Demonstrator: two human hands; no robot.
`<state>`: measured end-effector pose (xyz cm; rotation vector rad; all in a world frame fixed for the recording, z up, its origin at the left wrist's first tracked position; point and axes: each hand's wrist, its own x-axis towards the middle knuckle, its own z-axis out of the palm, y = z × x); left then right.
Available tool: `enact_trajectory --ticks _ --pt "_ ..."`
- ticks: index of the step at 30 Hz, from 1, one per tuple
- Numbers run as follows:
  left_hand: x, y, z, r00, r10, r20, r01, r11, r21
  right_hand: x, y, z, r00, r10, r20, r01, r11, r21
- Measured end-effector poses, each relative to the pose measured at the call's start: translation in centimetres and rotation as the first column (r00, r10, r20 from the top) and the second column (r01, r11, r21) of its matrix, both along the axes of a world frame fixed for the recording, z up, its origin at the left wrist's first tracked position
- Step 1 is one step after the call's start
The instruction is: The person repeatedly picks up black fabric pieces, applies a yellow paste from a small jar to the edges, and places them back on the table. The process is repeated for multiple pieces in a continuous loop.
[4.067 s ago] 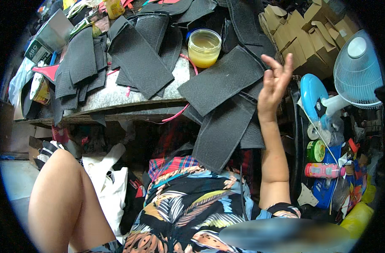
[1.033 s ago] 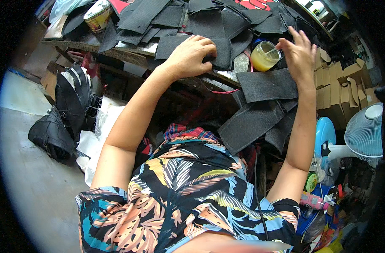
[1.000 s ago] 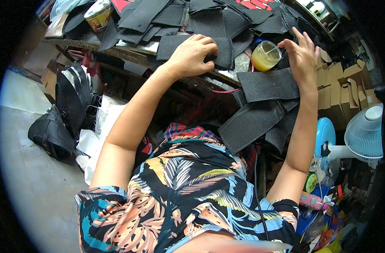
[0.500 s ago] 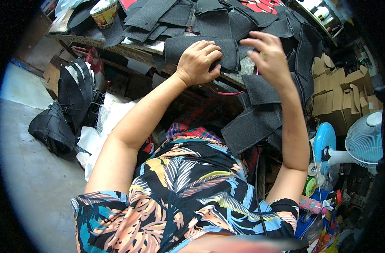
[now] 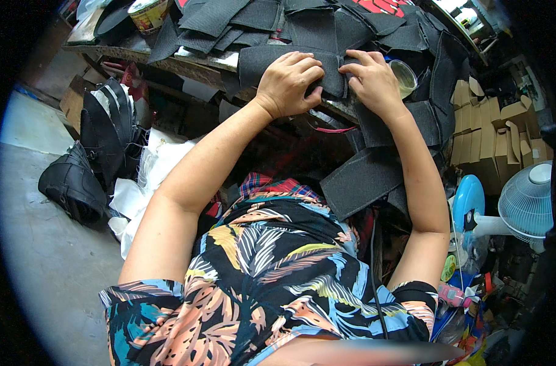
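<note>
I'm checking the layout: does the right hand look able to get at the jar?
Likely yes: the jar stands close beside the right hand with nothing visible between, though the hand partly hides it.

Left arm: Your left forearm [image 5: 214,161] runs up and to the right from a bent elbow [image 5: 179,210].
Left hand: Your left hand [image 5: 290,84] lies back upward, fingers [image 5: 296,61] bent, thumb [image 5: 314,97] apart from them; grip cannot be told.
Right arm: Your right forearm [image 5: 419,171] rises, leaning left, from a sharply bent elbow [image 5: 436,236].
Right hand: Your right hand [image 5: 375,82] shows its back, fingers [image 5: 358,56] curved leftward; grip cannot be told.
Hand spacing: Near each other, not touching.
</note>
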<state>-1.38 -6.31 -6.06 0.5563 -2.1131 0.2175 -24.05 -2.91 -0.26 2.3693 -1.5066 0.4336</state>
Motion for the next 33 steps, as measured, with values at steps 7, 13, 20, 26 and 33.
enact_trajectory --ticks 7,13,20,26,33 --pt "0.0 -0.2 -0.1 1.0 -0.005 -0.005 0.005 1.0 -0.008 0.5 3.2 0.1 0.997 0.07 -0.034 -0.071 0.996 -0.045" --pt "0.0 -0.1 -0.1 1.0 0.005 -0.011 -0.005 1.0 -0.002 1.7 5.6 0.0 0.981 0.101 -0.165 -0.121 0.986 -0.115" --pt "-0.1 0.0 0.1 1.0 0.011 -0.007 -0.011 1.0 0.009 2.2 7.1 0.5 0.972 0.138 -0.19 -0.159 0.982 -0.1" --pt "-0.1 0.0 0.2 1.0 0.015 0.007 -0.015 0.999 0.036 -4.1 4.7 5.3 0.994 0.107 -0.033 -0.11 0.985 -0.133" --pt "0.2 0.3 0.5 1.0 -0.003 0.0 0.003 0.999 0.043 -7.2 1.7 3.8 0.896 -0.398 -0.198 0.403 0.915 -0.016"
